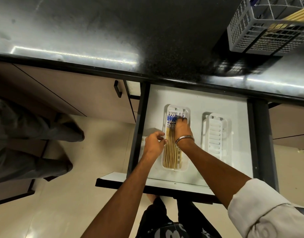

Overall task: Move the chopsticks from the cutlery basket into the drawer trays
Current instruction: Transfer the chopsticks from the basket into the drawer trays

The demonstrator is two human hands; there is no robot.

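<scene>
The white plastic tray with chopsticks (176, 170) sits in the open white drawer (195, 98), and everything here is told from that tray. In it lie long tan wooden chopsticks with blue and white painted tops (171, 143), side by side, tops at the far end. The right hand (182, 129) rests on their painted tops, fingers bent down and touching them; I cannot tell if it pinches any. The left hand (154, 141) is at the tray's left edge, fingers curled and a little apart, holding nothing. To do this well, press gently and slide the sticks flat and straight. Right of the tray is an empty white slotted tray (216, 134). Far up and right, on the black bench (113, 31), the grey plastic cutlery basket (247, 31) holds more sticks.
</scene>
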